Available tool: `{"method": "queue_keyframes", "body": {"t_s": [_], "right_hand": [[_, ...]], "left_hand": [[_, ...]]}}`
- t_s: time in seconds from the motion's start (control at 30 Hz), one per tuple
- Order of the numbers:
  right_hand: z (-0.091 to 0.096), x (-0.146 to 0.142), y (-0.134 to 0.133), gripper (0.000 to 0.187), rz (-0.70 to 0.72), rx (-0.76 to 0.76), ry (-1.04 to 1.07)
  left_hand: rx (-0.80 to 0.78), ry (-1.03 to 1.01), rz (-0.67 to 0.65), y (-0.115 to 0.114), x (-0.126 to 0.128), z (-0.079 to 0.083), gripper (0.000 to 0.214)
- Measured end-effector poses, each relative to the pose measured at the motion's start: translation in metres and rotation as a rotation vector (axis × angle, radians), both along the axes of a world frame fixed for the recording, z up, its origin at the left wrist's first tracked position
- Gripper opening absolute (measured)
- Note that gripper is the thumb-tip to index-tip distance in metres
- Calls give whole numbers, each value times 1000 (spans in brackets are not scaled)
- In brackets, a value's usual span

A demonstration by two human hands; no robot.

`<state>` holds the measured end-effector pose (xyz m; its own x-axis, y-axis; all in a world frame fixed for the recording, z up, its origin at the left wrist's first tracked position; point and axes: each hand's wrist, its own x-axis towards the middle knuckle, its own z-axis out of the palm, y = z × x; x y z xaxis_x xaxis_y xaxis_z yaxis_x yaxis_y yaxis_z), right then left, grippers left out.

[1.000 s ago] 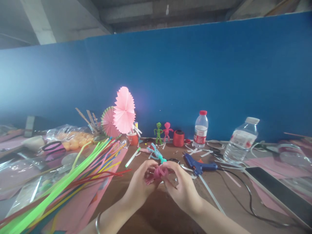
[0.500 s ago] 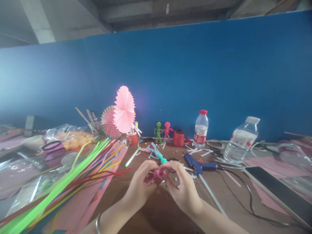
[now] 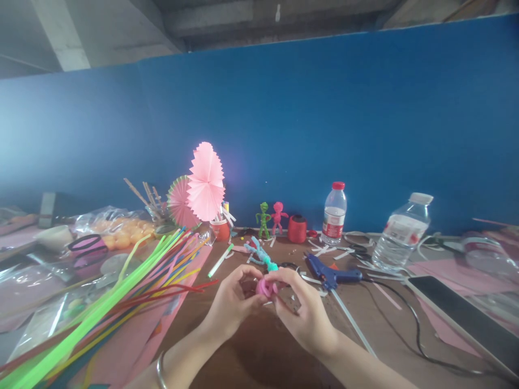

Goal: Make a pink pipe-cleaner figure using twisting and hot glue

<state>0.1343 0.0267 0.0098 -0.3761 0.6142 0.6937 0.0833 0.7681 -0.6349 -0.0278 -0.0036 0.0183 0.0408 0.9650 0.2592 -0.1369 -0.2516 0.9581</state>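
Note:
Between my two hands is a coiled pink pipe cleaner (image 3: 265, 288), wound into a small bundle. The thumb and fingers of my left hand (image 3: 234, 297) pinch its left side. My right hand (image 3: 302, 305) grips it from the right with thumb and forefinger. Just beyond my fingertips a light-blue pipe-cleaner figure (image 3: 263, 255) lies on the brown table (image 3: 259, 356). Farther back a green figure (image 3: 264, 220) and a pink figure (image 3: 278, 217) stand side by side against the blue wall.
Left lies a bunch of coloured pipe cleaners (image 3: 109, 302). A blue glue gun (image 3: 333, 272) with its cord rests right of my hands, near a phone (image 3: 466, 319). Two water bottles (image 3: 334, 216) stand behind. A white-and-green marker (image 3: 221, 261) and paper scraps lie about.
My hands have turned the pink pipe cleaner, so its coiled loops now show toward me. My left fingers have shifted slightly around it; the things on the table stay put.

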Motion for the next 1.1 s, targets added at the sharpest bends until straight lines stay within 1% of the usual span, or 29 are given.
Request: {"method": "queue_keyframes", "body": {"t_s": [0.13, 0.23, 0.37, 0.5, 0.6, 0.8, 0.87, 0.93, 1.0, 1.1], "right_hand": [[-1, 3, 6, 26, 39, -72, -31], [-1, 4, 10, 25, 80, -62, -66], [-2, 3, 11, 26, 115, -43, -56], [-2, 0, 7, 26, 104, -98, -13], [-2, -2, 6, 28, 141, -129, 34], [-2, -3, 7, 28, 170, -133, 93], [-4, -3, 7, 28, 157, -148, 93], [-6, -2, 6, 27, 114, -164, 79], [-6, -2, 6, 28, 92, -179, 73], [-4, -3, 5, 31, 142, -206, 86]], "left_hand": [[-84, -98, -50, 0, -2, 2, 20], [-120, -169, -78, 0, -1, 2, 17], [-166, -267, -93, 0, 1, 3, 15], [-182, -263, -91, 0, 1, 4, 11], [-184, -277, -113, 0, 1, 4, 8], [-207, -343, -177, 0, 2, 1, 6], [-224, -348, -189, 0, 2, 0, 5], [-228, -344, -197, 0, 2, 0, 7], [-213, -340, -198, 0, 2, 0, 13], [-164, -295, -160, 0, 1, 0, 24]]}}
